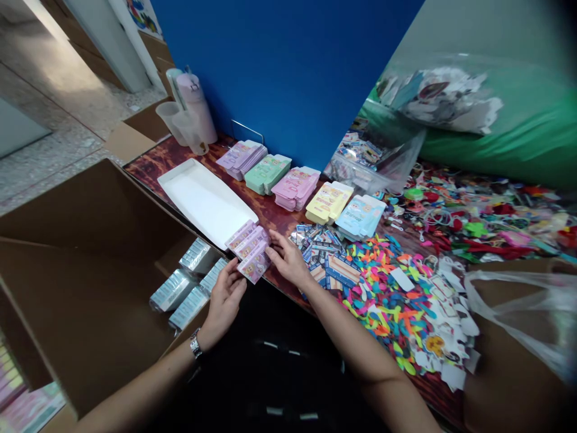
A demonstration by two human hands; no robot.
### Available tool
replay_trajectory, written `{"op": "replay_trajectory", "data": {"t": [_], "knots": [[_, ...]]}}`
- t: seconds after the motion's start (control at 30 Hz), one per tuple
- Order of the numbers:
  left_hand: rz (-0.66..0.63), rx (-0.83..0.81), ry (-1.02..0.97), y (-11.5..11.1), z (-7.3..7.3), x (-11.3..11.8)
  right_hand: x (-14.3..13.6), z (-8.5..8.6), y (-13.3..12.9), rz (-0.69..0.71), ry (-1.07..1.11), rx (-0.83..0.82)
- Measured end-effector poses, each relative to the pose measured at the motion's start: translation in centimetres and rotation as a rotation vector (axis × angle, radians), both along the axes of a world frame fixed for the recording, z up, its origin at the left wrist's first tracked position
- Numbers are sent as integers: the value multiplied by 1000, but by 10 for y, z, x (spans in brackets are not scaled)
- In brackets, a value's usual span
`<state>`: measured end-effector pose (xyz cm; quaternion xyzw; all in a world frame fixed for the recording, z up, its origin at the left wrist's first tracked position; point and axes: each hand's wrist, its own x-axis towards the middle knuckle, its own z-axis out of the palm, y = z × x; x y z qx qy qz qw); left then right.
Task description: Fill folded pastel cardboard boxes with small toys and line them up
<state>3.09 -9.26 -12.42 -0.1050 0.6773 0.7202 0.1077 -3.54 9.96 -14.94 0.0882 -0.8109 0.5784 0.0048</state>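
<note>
Left hand [228,294] and right hand [288,257] grasp overlapping purple cartoon-printed packs [252,264] by the white tray [202,201]. A loose grip could scatter them.

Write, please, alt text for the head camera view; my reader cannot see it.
A person's left hand and right hand handle overlapping purple packs at the edge of a table, beside a white tray. Five pastel box stacks stand behind; loose colorful pieces lie right, an open carton left.

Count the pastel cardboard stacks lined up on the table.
5, left to right: purple stack, green stack, pink stack, yellow stack, blue stack. None seems hidden.
</note>
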Motion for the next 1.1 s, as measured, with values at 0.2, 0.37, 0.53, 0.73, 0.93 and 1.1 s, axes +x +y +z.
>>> {"op": "replay_trajectory", "data": {"t": [0.2, 0.37, 0.53, 0.73, 0.93, 1.1], "knots": [[21, -76, 38, -3, -6, 2, 3, 12, 0, 22, 35, 126], [51, -318, 258, -7, 1, -3, 9, 12, 2, 123, 209, 324], [53, -433, 429, -17, 9, -17, 6, 6, 4, 103, 240, 433], [71, -181, 107, -14, -4, -8, 4, 15, 1, 65, 237, 404], [78, -80, 29, -10, -10, -9, 0, 15, 5, 6, 212, 346], [56, -55, -1, -9, -8, -11, 0, 22, 2, 64, 167, 316]]}}
